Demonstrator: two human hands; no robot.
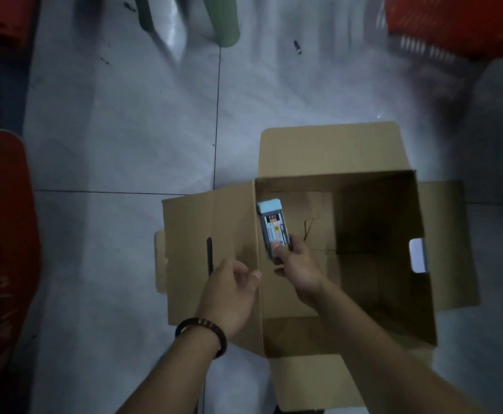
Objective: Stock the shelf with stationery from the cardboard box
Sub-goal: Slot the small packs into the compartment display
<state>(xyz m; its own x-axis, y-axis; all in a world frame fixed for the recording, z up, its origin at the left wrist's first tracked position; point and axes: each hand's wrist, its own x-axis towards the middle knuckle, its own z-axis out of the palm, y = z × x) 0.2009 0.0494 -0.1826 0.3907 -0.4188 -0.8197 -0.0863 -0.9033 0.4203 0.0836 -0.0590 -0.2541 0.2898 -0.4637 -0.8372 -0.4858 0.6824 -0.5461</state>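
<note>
An open cardboard box [393, 204] stands on the grey tiled floor with its four flaps spread out. My right hand [298, 268] grips the near end of a small stationery pack [272, 225], grey with a pale blue top and a yellow label, above the box's left inner edge. My left hand [229, 294], a dark bead bracelet on its wrist, hovers over the left flap [202, 234] with fingers loosely curled and holding nothing. The bottom of the box looks bare except for a thin dark string. No shelf is in view.
A red plastic basket [453, 22] sits at the top right. Green legs [226, 22] of a stool or chair stand at the top middle. Red items [8, 234] line the left edge. A small dark object [297, 46] lies on the floor.
</note>
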